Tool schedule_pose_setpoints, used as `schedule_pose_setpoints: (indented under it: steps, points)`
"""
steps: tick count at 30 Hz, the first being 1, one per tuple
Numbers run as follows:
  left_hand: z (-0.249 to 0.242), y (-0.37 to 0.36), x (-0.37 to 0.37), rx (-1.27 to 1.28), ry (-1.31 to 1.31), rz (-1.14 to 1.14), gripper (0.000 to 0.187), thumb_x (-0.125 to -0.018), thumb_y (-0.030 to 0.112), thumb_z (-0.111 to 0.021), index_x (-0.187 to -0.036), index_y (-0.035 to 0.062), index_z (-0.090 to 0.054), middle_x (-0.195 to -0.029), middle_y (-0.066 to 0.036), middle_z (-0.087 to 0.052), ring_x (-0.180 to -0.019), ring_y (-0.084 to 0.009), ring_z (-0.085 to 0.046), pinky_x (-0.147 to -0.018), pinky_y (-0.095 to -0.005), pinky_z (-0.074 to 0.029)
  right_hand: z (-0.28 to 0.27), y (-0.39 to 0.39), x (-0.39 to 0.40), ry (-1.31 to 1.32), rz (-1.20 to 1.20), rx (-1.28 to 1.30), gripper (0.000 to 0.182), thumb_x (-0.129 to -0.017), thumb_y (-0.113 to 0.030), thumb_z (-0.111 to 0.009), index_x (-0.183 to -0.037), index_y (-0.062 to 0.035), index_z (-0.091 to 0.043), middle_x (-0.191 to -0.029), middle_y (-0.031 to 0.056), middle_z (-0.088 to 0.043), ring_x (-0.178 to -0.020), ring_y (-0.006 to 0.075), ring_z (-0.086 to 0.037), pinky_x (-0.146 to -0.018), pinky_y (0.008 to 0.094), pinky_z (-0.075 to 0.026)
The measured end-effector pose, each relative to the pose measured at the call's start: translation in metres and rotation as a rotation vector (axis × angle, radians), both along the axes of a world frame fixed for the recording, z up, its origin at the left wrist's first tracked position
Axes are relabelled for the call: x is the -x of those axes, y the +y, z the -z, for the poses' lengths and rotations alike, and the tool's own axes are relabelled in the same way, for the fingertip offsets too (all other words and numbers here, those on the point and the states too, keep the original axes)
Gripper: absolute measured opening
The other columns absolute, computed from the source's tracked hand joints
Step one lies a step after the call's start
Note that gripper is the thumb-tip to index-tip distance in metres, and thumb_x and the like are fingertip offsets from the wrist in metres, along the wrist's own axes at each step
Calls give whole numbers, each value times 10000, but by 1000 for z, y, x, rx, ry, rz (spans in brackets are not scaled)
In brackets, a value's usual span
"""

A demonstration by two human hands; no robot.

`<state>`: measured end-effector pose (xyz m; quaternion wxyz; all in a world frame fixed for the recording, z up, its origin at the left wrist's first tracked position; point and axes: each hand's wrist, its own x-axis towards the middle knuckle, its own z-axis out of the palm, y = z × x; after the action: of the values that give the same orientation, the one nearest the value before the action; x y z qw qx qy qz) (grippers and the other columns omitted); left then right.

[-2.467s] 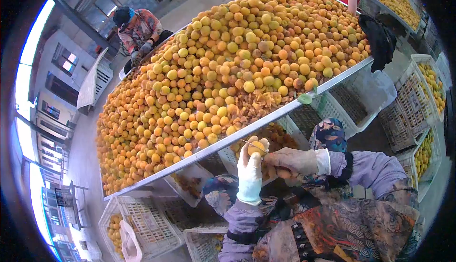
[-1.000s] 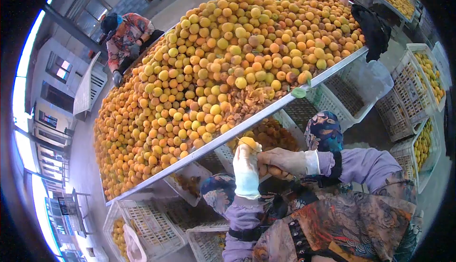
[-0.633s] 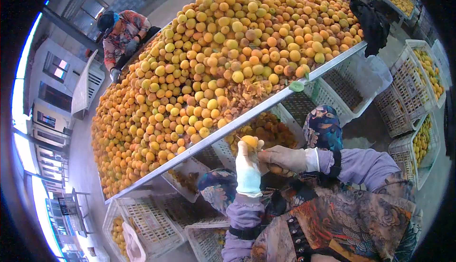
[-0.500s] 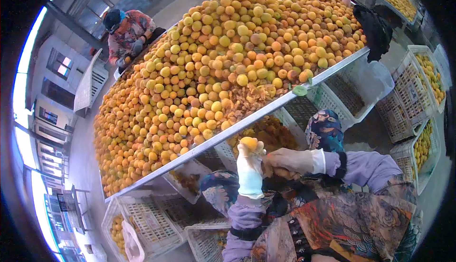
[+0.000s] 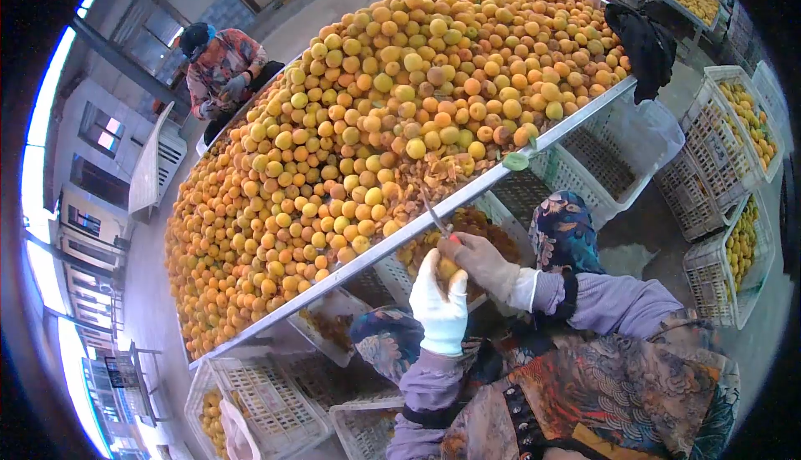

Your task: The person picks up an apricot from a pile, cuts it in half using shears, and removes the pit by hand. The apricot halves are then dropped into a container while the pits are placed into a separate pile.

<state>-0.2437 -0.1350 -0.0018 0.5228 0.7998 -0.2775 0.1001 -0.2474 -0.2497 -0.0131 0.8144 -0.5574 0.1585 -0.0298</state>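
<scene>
My left hand (image 5: 437, 306), in a white glove, is closed around an apricot (image 5: 448, 269), which shows partly between the thumb and fingers. Right beside it, my right hand (image 5: 488, 266) in a thin pale glove grips a small knife (image 5: 433, 211). The blade points up and away, over the metal edge (image 5: 484, 178) of the sorting table. Both hands are close together in front of this edge, above a crate with orange-brown scraps (image 5: 484, 225). A large heap of apricots (image 5: 350, 151) covers the tabletop, with torn peel or pulp (image 5: 434, 172) near the edge.
White plastic crates (image 5: 259, 393) stand below the table and at my left. More crates of yellow fruit (image 5: 738, 126) are stacked at right. A black bag (image 5: 642, 47) hangs over the table corner. Across the heap sits another person (image 5: 221, 72). A green leaf-like piece (image 5: 516, 161) lies on the edge.
My left hand has turned, its fingers now wrapped around the apricot formerly held up at the fingertips. My right hand has moved slightly up and left, and its knife now points upward in plain view.
</scene>
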Motion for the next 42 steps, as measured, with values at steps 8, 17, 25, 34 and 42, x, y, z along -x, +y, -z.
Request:
schedule_pose_setpoints:
  steps: [8, 17, 25, 34, 42]
  points:
    - [9, -7, -15, -73, -249, -134, 430, -886, 325, -539, -1074, -62, -545, -906, -202, -622, -800, -334, -619, -731, -362, -487, -11, 14, -9, 15, 159, -286, 251, -888, -287, -574, -917, -40, -595, -799, -21, -580, -695, 68, -515, -613, 229, -435]
    - [10, -33, -21, 383, 279, -236, 267, -946, 258, -426, -944, 2, -502, -877, -70, -542, -802, -145, -516, -730, -291, -449, -15, 17, -27, 11, 258, 263, 246, -858, -246, -560, -854, -5, -608, -726, 48, -602, -685, 106, -521, -631, 286, -438]
    - [32, -29, -24, 799, 730, -127, 271, -961, 275, -358, -1030, 52, -496, -982, -81, -540, -899, -166, -547, -802, -309, -473, -11, 15, -26, -6, 135, 749, 304, -807, -370, -564, -807, -72, -625, -733, 175, -621, -703, 362, -611, -609, 436, -477]
    - [34, -17, -10, 558, 634, -186, 334, -964, 295, -399, -1115, 14, -497, -1047, -87, -551, -970, -171, -522, -859, -293, -422, -10, 5, -18, 32, 20, 651, 289, -828, -331, -556, -843, -46, -607, -793, 165, -632, -740, 307, -617, -661, 366, -469]
    - [33, -22, -7, 329, 439, -223, 272, -965, 251, -408, -1007, -6, -491, -936, -78, -530, -886, -152, -498, -804, -284, -413, 5, 13, -20, 117, 130, 292, 303, -814, -322, -576, -875, -28, -619, -768, 123, -633, -717, 243, -603, -680, 354, -469]
